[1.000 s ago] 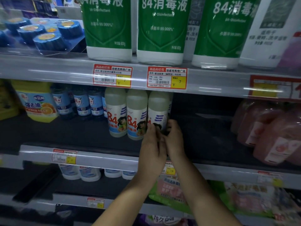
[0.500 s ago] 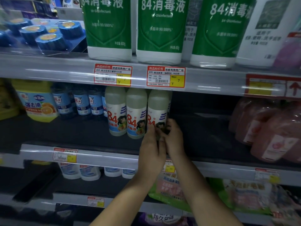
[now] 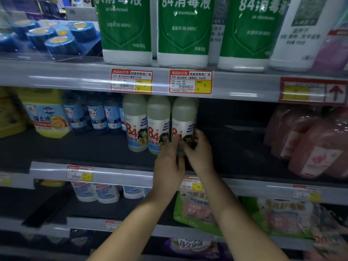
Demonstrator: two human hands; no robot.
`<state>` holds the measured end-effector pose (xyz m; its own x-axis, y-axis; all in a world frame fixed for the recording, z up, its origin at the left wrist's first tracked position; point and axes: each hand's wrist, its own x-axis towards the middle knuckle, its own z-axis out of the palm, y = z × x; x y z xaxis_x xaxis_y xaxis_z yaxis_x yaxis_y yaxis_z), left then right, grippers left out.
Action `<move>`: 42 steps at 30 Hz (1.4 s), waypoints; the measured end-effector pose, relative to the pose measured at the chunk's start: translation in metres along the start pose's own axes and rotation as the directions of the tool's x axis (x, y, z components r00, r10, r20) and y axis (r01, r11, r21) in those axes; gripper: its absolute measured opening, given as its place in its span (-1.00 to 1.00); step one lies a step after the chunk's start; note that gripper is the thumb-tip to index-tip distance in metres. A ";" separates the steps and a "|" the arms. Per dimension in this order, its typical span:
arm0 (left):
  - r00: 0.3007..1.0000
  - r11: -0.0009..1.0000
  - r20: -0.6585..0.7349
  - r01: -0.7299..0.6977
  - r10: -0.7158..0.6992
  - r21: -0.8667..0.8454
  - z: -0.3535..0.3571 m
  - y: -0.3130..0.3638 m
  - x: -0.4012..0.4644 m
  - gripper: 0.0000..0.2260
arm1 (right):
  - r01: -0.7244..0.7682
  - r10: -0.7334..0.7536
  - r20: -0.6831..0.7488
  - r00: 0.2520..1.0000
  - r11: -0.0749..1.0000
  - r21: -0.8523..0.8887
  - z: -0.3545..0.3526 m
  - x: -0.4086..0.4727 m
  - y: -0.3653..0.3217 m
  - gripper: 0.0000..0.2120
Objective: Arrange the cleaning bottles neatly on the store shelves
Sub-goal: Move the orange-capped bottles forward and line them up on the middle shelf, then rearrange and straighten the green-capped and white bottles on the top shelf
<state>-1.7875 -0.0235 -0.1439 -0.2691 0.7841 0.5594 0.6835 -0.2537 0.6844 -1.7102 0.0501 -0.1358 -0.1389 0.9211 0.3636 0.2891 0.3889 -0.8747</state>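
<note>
Three pale "84" disinfectant bottles stand upright in a row on the dark middle shelf (image 3: 235,147): the left bottle (image 3: 135,123), the middle bottle (image 3: 158,123) and the right bottle (image 3: 183,117). My left hand (image 3: 169,162) and my right hand (image 3: 199,153) both grip the lower part of the right bottle, one on each side. Its base is hidden behind my fingers. The bottle touches the middle bottle's side.
Blue bottles (image 3: 98,113) and a yellow-capped tub (image 3: 47,113) stand left of the row. Pink bottles (image 3: 316,144) fill the shelf's right end, with bare dark shelf between. Large green "84" bottles (image 3: 184,31) stand on the shelf above, whose rail (image 3: 56,76) overhangs.
Both hands stay on the right bottle and have shifted slightly upward along its label. The bottle remains beside the other two.
</note>
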 end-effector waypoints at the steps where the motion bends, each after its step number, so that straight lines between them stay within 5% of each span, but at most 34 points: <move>1: 1.000 0.999 -0.001 -0.017 0.017 0.031 -0.004 0.000 0.001 -0.53 | 0.019 -0.019 -0.021 1.000 1.000 -0.013 -0.001 -0.002 -0.004 -0.45; 7: 0.974 0.971 -0.007 -0.224 0.226 0.084 -0.042 0.027 0.011 -0.58 | 0.169 -0.165 0.053 0.985 0.983 -0.076 -0.030 -0.027 -0.049 -0.54; 15: 0.782 0.799 -0.174 -0.599 0.598 0.056 -0.098 0.101 0.033 -0.65 | 0.519 -0.516 0.083 0.853 0.855 -0.021 -0.083 -0.053 -0.144 -0.69; 22: 0.786 0.799 -0.155 -0.574 0.599 0.181 -0.122 0.146 0.082 -0.59 | 0.602 -0.644 -0.144 0.752 0.759 -0.248 -0.133 -0.017 -0.184 -0.76; 28: 0.869 0.865 -0.039 -0.484 0.493 0.132 -0.110 0.175 0.107 -0.47 | 0.507 -0.598 -0.296 0.745 0.795 -0.333 -0.180 0.020 -0.197 -0.74; 32: 0.903 0.898 0.028 -0.429 0.428 0.099 -0.092 0.185 0.115 -0.43 | 0.334 -0.473 -0.291 0.832 0.845 -0.418 -0.199 0.040 -0.196 -0.55; 36: 0.940 0.937 0.101 -0.336 0.326 0.094 -0.069 0.195 0.124 -0.36 | 0.183 -0.250 -0.212 0.945 0.939 -0.292 -0.199 0.056 -0.195 -0.42; 42: 0.986 0.985 0.056 -0.162 0.159 0.056 -0.051 0.206 0.143 -0.30 | 0.042 -0.041 0.021 0.999 0.999 -0.029 -0.191 0.066 -0.198 -0.46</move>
<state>-1.7195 0.0072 0.1006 -0.1184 0.7641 0.6341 0.7550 -0.3456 0.5573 -1.5957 0.0366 0.1228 -0.1705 0.9037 0.3928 0.3101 0.4276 -0.8491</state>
